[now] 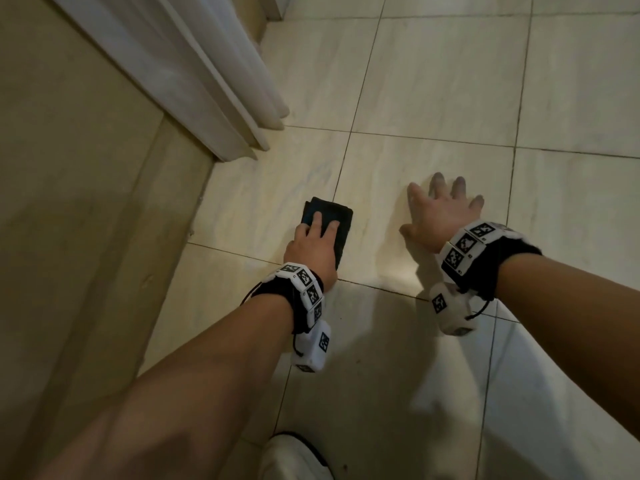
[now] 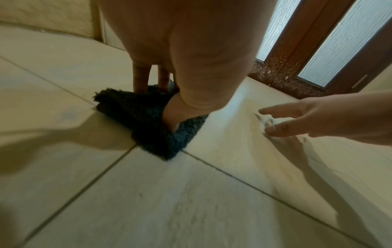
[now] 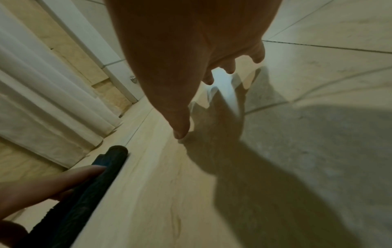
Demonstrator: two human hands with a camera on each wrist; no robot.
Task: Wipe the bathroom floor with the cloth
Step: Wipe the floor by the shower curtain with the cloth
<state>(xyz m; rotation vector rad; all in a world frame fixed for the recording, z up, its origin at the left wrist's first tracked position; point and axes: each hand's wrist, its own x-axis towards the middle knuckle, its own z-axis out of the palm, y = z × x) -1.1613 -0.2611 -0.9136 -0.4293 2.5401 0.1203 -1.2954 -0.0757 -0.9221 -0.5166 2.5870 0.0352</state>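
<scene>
A folded dark cloth lies on the pale tiled floor near a grout crossing. My left hand presses down on it with straight fingers. In the left wrist view the thumb sinks into the fluffy cloth below the left hand. My right hand is spread, palm down, low over the tile to the right of the cloth and holds nothing. It shows as the right hand and right hand, fingertips just above their shadow. The cloth edge lies at lower left there.
A white curtain hangs to the floor at upper left, beside a beige ledge. My white shoe stands on the tiles behind the hands. A brown-framed door with frosted glass stands past the cloth.
</scene>
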